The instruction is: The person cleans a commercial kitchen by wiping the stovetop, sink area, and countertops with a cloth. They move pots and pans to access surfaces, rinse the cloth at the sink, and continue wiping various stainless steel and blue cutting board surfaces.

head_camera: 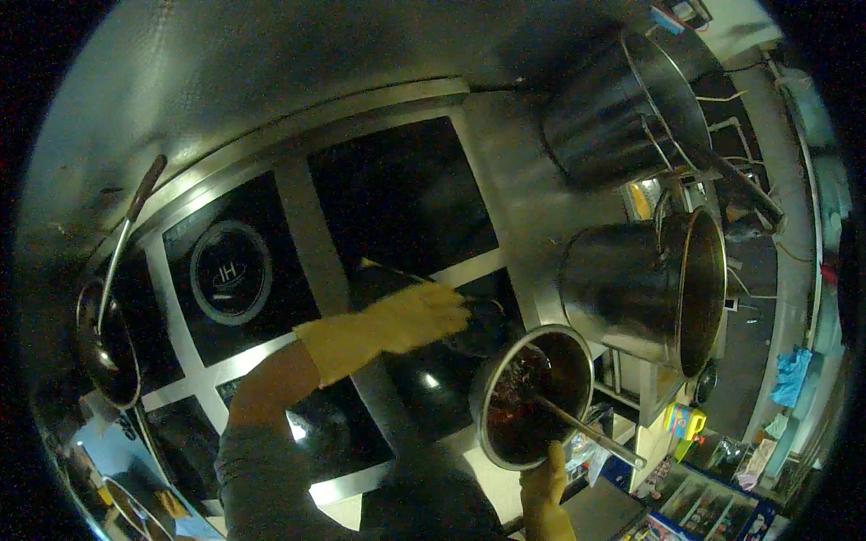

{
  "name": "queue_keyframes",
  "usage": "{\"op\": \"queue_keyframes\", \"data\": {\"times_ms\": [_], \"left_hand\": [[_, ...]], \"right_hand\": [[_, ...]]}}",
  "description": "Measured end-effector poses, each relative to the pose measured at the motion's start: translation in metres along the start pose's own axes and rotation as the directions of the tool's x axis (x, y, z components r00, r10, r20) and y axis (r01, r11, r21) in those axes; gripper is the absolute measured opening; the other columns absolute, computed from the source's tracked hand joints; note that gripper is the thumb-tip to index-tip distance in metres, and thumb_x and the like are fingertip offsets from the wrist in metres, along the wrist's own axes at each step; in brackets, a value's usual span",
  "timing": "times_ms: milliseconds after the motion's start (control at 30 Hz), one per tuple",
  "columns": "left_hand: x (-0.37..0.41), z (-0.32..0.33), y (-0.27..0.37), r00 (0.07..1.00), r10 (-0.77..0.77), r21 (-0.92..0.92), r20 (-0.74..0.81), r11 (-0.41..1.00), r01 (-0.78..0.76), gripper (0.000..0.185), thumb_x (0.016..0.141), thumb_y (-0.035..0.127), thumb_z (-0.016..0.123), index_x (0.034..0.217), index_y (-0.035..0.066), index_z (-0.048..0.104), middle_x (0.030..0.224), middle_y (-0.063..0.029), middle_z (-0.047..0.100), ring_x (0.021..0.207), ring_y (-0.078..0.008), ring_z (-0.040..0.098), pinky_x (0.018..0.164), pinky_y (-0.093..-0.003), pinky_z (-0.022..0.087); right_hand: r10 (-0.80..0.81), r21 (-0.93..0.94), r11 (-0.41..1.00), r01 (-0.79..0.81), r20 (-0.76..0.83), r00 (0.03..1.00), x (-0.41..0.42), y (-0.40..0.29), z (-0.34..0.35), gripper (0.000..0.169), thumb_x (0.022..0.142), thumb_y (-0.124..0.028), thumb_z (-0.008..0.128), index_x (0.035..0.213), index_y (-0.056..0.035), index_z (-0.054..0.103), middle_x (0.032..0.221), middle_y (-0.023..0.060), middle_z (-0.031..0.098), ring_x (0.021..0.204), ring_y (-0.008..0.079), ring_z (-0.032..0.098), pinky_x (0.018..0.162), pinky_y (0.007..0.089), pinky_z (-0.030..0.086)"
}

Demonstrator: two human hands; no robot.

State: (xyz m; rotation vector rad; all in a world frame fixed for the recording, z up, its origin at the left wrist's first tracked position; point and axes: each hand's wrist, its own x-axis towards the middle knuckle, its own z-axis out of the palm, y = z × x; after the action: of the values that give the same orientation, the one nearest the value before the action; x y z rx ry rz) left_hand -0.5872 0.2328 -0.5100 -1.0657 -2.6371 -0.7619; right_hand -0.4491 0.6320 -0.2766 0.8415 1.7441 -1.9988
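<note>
My left hand (419,314), in a yellow rubber glove, is over the black glass panels of a steel-framed induction cooktop (308,264). Under its fingers lies a dark, thin item with a pale edge (396,272), probably a cloth; the glove hides much of it. My right hand (544,497), also yellow-gloved, has its thumb on the rim of a deep steel pot (482,412) tilted so its mouth faces right. Dark reddish-brown, glossy contents (511,395) show inside. A long-handled utensil (588,433) leans out over the rim, its head hidden.
A tall steel stockpot (619,291) stands beyond my pot, with a larger one (609,122) behind. At left sits a dark wok (108,358) with a ladle (125,237). A person in blue (125,450) is at lower left. A yellow jug (685,422) stands right.
</note>
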Motion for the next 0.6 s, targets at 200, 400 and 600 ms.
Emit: {"op": "queue_keyframes", "data": {"times_ms": [200, 400, 600], "left_hand": [[-0.033, -0.164, -0.074, 0.636, -0.771, 0.153, -0.033, 0.624, 0.766, 0.035, 0.099, 0.011, 0.057, 0.132, 0.009, 0.068, 0.134, -0.0172, 0.069, 0.130, -0.0412, 0.061, 0.115, -0.0498, 0.048], [-0.072, -0.155, -0.085, 0.608, -0.601, 0.388, -0.519, 0.468, 0.794, 0.032, 0.096, 0.006, 0.058, 0.127, 0.007, 0.065, 0.125, -0.0169, 0.068, 0.122, -0.0390, 0.062, 0.106, -0.0495, 0.050], [-0.083, -0.110, 0.092, 0.759, -0.651, 0.258, 0.008, 0.735, 0.628, 0.042, 0.100, 0.019, 0.059, 0.141, 0.007, 0.063, 0.140, -0.0214, 0.065, 0.132, -0.0404, 0.059, 0.117, -0.0504, 0.045]], "right_hand": [[0.049, 0.039, 0.998, -0.047, -0.066, 0.997, -0.050, -0.003, -0.047, 0.074, 0.103, -0.046, 0.067, 0.160, -0.0034, 0.046, 0.156, 0.0151, 0.058, 0.141, 0.0333, 0.058, 0.118, 0.0457, 0.047], [-0.049, 0.022, 0.998, 0.051, -0.094, 0.994, -0.053, 0.002, -0.064, 0.067, 0.105, -0.044, 0.064, 0.156, -0.0033, 0.050, 0.156, 0.0147, 0.058, 0.139, 0.0311, 0.060, 0.115, 0.0429, 0.051], [-0.058, -0.073, 0.995, 0.060, 0.034, 0.998, -0.028, -0.007, -0.033, 0.065, 0.104, -0.042, 0.065, 0.154, -0.0027, 0.051, 0.152, 0.0147, 0.059, 0.139, 0.0334, 0.058, 0.115, 0.0507, 0.050]]}}
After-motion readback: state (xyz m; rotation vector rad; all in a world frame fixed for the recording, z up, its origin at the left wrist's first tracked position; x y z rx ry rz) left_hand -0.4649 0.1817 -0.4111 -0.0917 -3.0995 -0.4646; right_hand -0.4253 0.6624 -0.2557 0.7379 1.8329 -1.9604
